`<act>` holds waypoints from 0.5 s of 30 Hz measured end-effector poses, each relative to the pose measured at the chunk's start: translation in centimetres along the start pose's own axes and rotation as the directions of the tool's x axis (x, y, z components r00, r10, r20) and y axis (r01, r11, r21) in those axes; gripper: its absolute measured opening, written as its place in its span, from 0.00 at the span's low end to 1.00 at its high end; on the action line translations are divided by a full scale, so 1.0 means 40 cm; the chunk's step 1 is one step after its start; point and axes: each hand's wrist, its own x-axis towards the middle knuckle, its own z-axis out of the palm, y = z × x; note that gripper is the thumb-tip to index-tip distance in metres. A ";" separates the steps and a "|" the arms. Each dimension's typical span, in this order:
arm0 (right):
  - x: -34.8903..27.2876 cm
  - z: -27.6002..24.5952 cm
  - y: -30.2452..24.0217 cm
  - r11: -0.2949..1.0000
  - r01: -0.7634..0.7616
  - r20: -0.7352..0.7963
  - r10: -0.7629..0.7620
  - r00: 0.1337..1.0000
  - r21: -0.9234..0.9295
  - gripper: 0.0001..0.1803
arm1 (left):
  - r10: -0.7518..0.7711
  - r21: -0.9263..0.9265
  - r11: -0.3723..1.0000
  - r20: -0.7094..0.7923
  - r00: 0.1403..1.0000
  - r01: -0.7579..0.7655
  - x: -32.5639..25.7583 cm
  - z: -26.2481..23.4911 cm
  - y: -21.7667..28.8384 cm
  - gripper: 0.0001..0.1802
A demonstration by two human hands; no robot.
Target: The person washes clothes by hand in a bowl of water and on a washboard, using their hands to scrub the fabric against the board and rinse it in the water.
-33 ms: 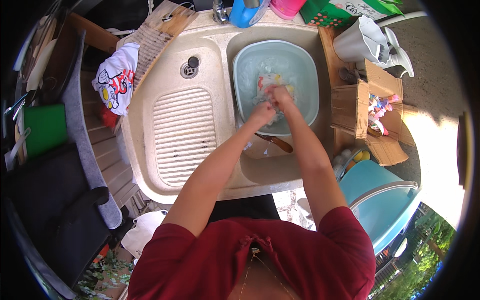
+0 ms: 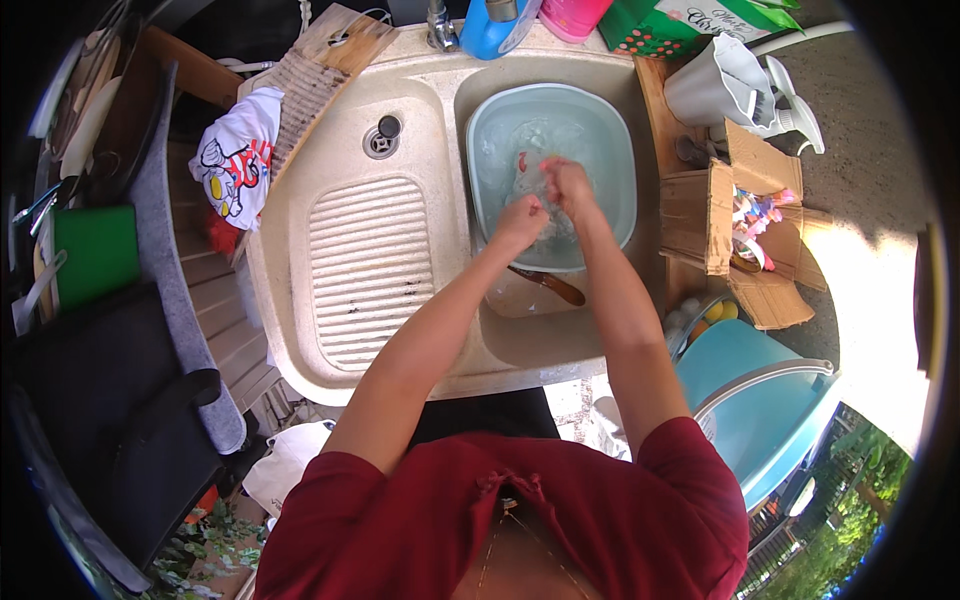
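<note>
A pale blue plastic basin (image 2: pixel 627 160) of water sits in the right-hand sink bowl. In its water lies a white printed cloth (image 2: pixel 524 172), mostly under the surface, with a bit of red and yellow print showing. Over the middle of the basin my left hand (image 2: pixel 521 221) is closed, its fingers curled on the wet cloth. Just to the right and a little farther off, my right hand (image 2: pixel 568 186) is also closed on the cloth. The two fists are close together but apart. How much fabric each one grips is hidden.
A brown-handled tool (image 2: pixel 553 286) lies below the basin. To the left are the ribbed drainboard (image 2: pixel 370 270), a wooden washboard (image 2: pixel 318 85) and another printed white cloth (image 2: pixel 236 160). Bottles (image 2: pixel 492 28) stand behind; a cardboard box (image 2: pixel 700 215) and a blue bucket (image 2: pixel 745 400) are at right.
My hands have drawn slightly apart, the right one shifting a little away from me. Less of the cloth's printed part shows above the water.
</note>
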 end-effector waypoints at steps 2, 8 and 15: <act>-0.086 -0.010 -0.176 0.960 0.280 -0.006 -0.280 0.960 0.022 0.14 | 0.036 -0.165 0.986 -0.025 0.999 -0.039 -0.072 -0.059 0.138 0.07; -0.098 0.061 -0.041 0.610 0.447 0.340 -0.290 0.895 -0.654 0.24 | 0.665 0.046 0.744 -0.144 0.733 -0.667 -0.183 0.004 0.243 0.08; -0.037 0.025 0.148 0.349 -0.039 -0.127 -0.236 0.963 -0.936 0.18 | 0.289 -0.002 0.954 -0.278 0.916 -0.301 -0.268 0.012 -0.012 0.08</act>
